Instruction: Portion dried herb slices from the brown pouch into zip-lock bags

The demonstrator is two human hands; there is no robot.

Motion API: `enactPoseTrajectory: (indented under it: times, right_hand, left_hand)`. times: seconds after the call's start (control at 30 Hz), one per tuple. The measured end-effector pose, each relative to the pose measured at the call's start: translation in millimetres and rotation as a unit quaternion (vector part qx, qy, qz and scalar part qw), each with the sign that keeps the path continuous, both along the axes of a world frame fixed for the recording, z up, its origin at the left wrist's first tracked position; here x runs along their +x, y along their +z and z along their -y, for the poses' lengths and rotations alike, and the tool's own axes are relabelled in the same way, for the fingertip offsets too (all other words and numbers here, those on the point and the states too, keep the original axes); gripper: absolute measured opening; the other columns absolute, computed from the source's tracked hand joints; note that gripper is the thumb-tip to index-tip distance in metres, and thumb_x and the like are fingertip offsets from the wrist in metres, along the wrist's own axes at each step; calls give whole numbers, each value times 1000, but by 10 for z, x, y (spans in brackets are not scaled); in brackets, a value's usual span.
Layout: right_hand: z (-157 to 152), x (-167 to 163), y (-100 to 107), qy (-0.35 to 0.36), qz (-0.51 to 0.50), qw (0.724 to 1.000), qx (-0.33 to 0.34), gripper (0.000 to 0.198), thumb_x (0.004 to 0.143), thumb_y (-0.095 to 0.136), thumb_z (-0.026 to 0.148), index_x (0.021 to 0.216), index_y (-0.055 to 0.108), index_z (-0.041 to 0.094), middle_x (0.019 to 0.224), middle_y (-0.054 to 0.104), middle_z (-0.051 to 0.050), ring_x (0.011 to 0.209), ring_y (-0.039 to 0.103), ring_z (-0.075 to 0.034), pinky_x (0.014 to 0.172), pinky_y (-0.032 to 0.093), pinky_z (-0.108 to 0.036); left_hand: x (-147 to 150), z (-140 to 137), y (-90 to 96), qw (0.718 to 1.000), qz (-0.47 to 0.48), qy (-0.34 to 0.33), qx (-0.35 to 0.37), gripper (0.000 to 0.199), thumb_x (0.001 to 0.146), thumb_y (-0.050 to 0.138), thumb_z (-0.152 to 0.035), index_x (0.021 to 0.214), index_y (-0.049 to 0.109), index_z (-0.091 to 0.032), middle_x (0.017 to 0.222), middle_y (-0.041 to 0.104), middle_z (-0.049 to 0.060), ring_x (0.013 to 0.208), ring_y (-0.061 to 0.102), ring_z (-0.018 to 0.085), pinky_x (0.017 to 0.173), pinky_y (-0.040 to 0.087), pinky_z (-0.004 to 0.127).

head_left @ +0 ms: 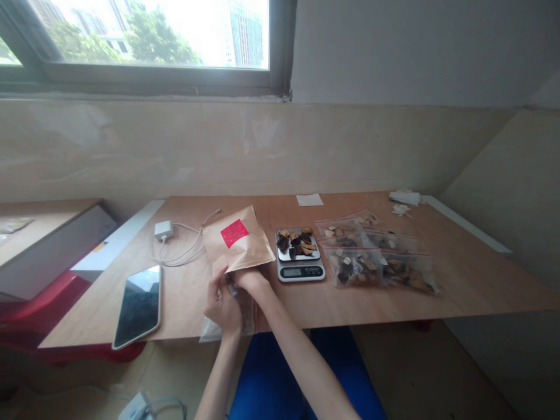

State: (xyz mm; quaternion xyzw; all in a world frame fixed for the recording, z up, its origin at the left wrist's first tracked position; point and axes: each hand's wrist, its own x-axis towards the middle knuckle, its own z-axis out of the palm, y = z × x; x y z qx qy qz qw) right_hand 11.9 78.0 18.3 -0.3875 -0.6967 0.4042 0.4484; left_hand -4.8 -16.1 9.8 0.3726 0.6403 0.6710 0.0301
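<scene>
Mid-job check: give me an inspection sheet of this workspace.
Surface: light-brown tabletop.
Job's things: paper bag with red label; scale bearing dried slices, display unreadable; filled zip bags right of it; clear bag at front edge.
Clutter: dark-screened device at front edge; white sheet at back.
Grips: left grip holds paper bag's near edge; right grip beside it, fingers hidden.
Cables: white cable, charger, left of paper bag.
Surroundings: window, wall.

1. The left hand (pixel 224 306) points upward, its fingers (pixel 213 286) curled.
2. The right hand (pixel 252 281) sits just right of the left hand, fingers hidden.
3. Both bare forearms (pixel 301 350) spread apart below the hands.
</scene>
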Motion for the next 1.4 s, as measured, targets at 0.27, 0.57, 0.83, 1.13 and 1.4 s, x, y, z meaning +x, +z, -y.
enactPoseTrajectory:
  times: [0.27, 0.57, 0.83, 1.13, 1.4]
  right_hand:
    - [469, 240, -35, -23, -21, 999, 12, 27, 80, 48, 13, 98, 65, 23, 98, 68, -2, 105, 57, -21, 101, 39, -39]
    - [646, 261, -120, -121, -90, 988, -33, 26, 81, 54, 19, 105, 63, 18, 110, 65, -8, 104, 60, -23, 94, 45, -35]
    - [804, 281, -160, -213, -35, 976, -35, 24, 85, 44, 23, 95, 65, 18, 93, 70, -12, 87, 67, -27, 73, 52, -34]
    - [872, 357, -169, -209, -91, 973, -29, 19, 83, 46, 23, 93, 62, 23, 95, 71, -7, 89, 67, -25, 75, 53, -34]
    - [899, 390, -120, -207, -165, 964, -38, 13, 80, 49, 24, 87, 59, 21, 88, 71, -7, 84, 68, -22, 73, 53, -31]
  left_hand:
    - [-5, -15, 3, 1000, -16, -14, 7, 23, 86, 46, -27, 97, 65, -24, 100, 68, 1, 98, 61, 17, 84, 46, 30]
    - [-20, -22, -15, 999, -21, -28, 18, 23, 86, 46, -28, 96, 65, -20, 101, 68, 5, 98, 61, 17, 88, 45, 32]
    - [-11, -11, 0, 999, -17, -30, -1, 23, 86, 47, -29, 96, 65, -19, 102, 67, 7, 100, 60, 20, 87, 45, 35]
    - [-37, -42, -53, 999, -26, -33, 11, 23, 85, 47, -31, 95, 66, -22, 99, 68, 3, 97, 60, 18, 89, 44, 33]
    - [-78, -76, -117, 999, -45, -27, 1, 24, 85, 47, -34, 95, 66, -24, 96, 68, 3, 91, 60, 17, 81, 44, 31]
